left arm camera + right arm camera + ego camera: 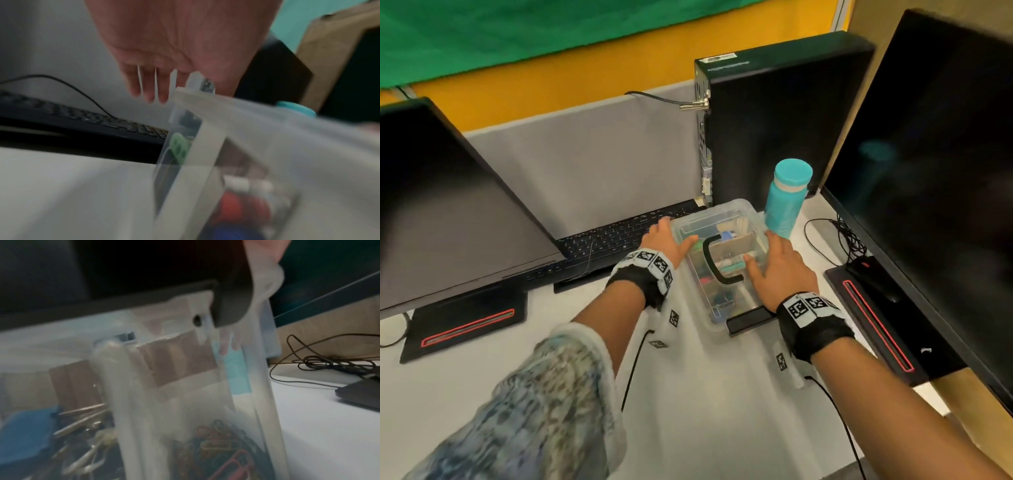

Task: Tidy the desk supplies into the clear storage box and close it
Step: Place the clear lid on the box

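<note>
The clear storage box (724,212) stands mid-desk with its lid on and a black handle (714,265) lying flat on top. Through the plastic I see a brown card, a green piece (180,147), coloured paper clips (222,439) and a blue item (24,434). My left hand (674,236) rests on the lid's far left edge, its fingers (150,91) straight beyond the rim. On the lid's right side my right hand (767,255) lies flat, fingers spread. A black latch (751,318) sticks out at the near end. Both wrist views are blurred.
A teal bottle (786,198) stands just right of the box's far end. A black keyboard (613,236) lies to the left, monitors stand on both sides, a computer tower (774,120) behind. Tangled cables (849,240) and a mouse sit to the right.
</note>
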`<action>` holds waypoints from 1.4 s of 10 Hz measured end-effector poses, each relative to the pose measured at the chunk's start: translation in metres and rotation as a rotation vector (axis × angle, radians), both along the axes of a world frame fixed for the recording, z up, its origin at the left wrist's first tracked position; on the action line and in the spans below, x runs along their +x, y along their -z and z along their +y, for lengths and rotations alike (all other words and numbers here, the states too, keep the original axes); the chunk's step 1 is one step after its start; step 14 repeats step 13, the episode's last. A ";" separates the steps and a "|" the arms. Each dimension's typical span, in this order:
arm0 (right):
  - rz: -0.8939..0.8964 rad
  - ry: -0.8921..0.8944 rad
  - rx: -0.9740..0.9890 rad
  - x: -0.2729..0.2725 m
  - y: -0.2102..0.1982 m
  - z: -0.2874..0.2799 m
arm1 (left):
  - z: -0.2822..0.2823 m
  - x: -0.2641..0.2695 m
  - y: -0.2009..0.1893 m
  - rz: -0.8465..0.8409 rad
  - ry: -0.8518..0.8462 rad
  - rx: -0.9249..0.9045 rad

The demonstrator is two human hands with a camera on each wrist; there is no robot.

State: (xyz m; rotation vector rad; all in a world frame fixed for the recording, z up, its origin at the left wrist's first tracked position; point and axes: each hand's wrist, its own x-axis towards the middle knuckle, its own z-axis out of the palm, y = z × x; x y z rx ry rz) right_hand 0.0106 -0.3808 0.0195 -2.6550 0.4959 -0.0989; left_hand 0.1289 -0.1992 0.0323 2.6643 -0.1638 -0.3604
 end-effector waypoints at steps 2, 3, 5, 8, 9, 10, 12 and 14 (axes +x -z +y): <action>-0.004 -0.002 0.014 0.000 0.002 -0.002 | -0.006 0.034 -0.003 0.315 -0.092 -0.204; -0.008 -0.008 0.005 0.000 0.003 -0.003 | -0.004 0.039 0.000 0.319 -0.038 -0.253; -0.020 -0.001 0.001 0.001 0.004 -0.002 | -0.015 0.039 -0.010 0.166 0.099 -0.201; -0.014 -0.015 -0.019 0.000 0.003 -0.001 | -0.019 0.039 -0.012 0.186 0.207 0.105; -0.013 -0.008 -0.014 0.000 0.003 -0.001 | -0.020 0.038 -0.010 0.168 0.224 0.071; -0.020 -0.003 -0.004 0.000 0.002 0.000 | -0.018 0.041 -0.008 0.142 0.219 0.059; -0.011 -0.004 0.018 -0.001 -0.001 0.001 | -0.021 0.016 -0.008 0.004 0.230 0.160; -0.008 -0.013 0.030 -0.003 -0.005 0.000 | -0.003 -0.018 -0.011 -0.024 0.249 0.068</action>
